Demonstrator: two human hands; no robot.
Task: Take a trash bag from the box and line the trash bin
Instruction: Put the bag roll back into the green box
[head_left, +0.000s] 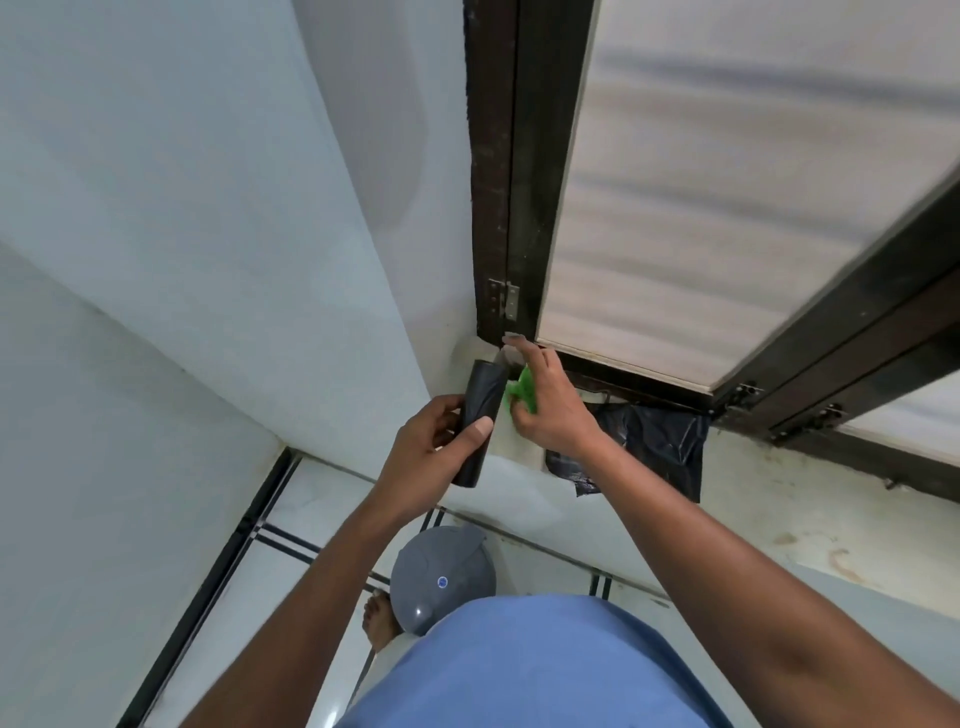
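Note:
My left hand (436, 447) grips a black roll of trash bags (480, 415), held upright in front of the wall. My right hand (545, 405) is beside the top of the roll and holds a crumpled green piece (519, 389), with its index finger stretched up past the roll's upper end. Below, on the floor near my bare foot, stands the grey trash bin (441, 577) with its domed lid on. No box shows in this view.
A black plastic bag (654, 441) lies on the ledge (779, 499) under the dark-framed window (519, 208). A white wall fills the left side. The tiled floor with black stripes (291, 540) runs below, and my blue shirt covers the bottom.

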